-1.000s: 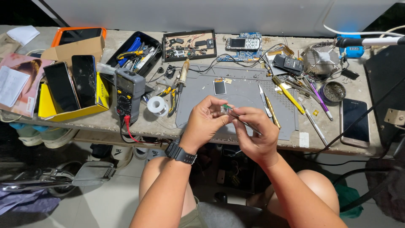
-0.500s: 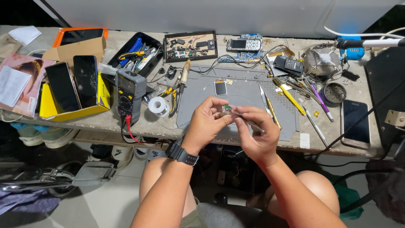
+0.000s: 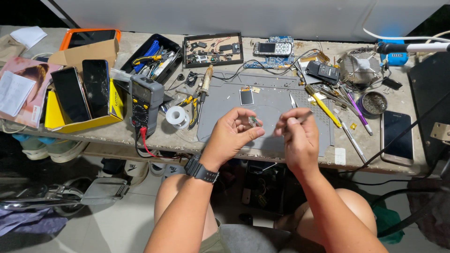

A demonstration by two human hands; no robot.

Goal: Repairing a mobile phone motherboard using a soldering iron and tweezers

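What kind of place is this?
Probably a phone repair bench: a grey work mat, a dark grey multimeter with a red lead, and bare blue circuit boards on a cluttered table.

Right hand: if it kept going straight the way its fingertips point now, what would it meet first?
The right hand points leftward at the left hand. It would probably first meet the small part pinched in the left fingers, above the grey work mat. Depth between them is unclear from this view.
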